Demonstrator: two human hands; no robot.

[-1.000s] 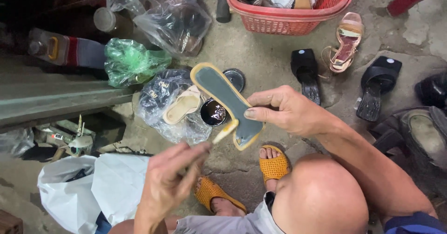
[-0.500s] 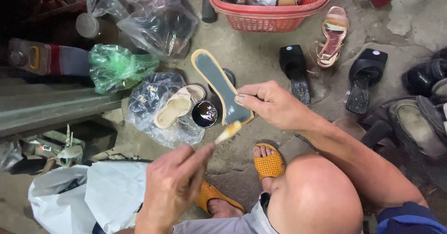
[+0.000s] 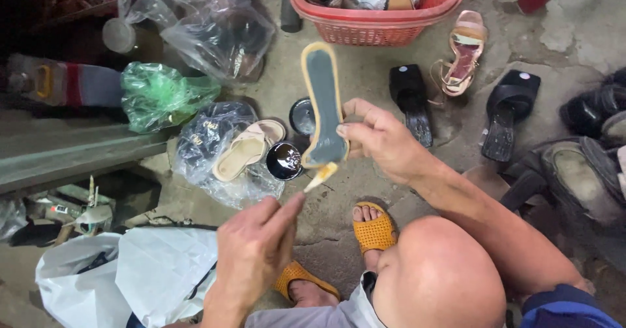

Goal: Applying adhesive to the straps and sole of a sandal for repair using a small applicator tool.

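My right hand (image 3: 381, 142) grips a long shoe sole (image 3: 324, 103) with a grey face and a tan rim, held upright above the ground. My left hand (image 3: 257, 250) holds a small brush (image 3: 321, 176) whose pale tip touches the sole's lower end. Just below the sole, an open round tin (image 3: 284, 160) of dark glue sits on the ground, with its lid (image 3: 302, 116) behind it. A beige sandal (image 3: 248, 149) lies on a clear plastic bag next to the tin.
A red basket (image 3: 381, 15) stands at the top. Black sandals (image 3: 411, 100) (image 3: 508, 109) and a pink strappy sandal (image 3: 464, 51) lie right of it. A green bag (image 3: 163, 93), clear bags (image 3: 208, 21) and white bags (image 3: 124, 276) are on the left. My feet wear orange sandals (image 3: 375, 230).
My right hand has turned the sole from a slant to nearly upright. The brush in my left hand has stayed at the sole's lower end. The view has drifted slightly.
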